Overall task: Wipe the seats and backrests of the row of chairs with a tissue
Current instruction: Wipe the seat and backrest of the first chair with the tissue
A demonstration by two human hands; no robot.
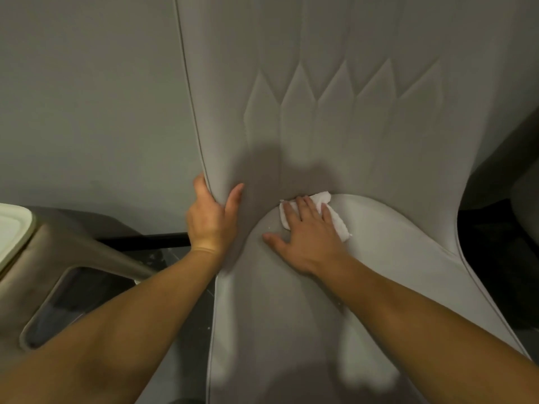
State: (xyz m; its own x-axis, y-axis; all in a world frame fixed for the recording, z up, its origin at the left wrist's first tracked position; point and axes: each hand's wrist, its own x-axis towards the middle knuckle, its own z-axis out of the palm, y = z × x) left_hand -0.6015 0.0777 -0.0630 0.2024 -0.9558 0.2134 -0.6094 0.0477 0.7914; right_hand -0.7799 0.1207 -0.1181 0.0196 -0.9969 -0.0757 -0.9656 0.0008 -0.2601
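A grey upholstered chair fills the view, its quilted backrest (335,112) rising above a smooth seat (291,310). My left hand (211,217) grips the backrest's left edge near where it meets the seat, fingers wrapped behind it and thumb in front. My right hand (306,234) lies flat on the back of the seat, pressing a crumpled white tissue (335,217) against the fabric close to the seam with the backrest. The tissue sticks out beyond my fingers on the far and right sides.
A grey wall (87,112) stands behind the chair. At the left is a metallic stand (58,258) with a white top (11,228). Another dark chair (513,176) shows at the right edge, over dark floor (495,272).
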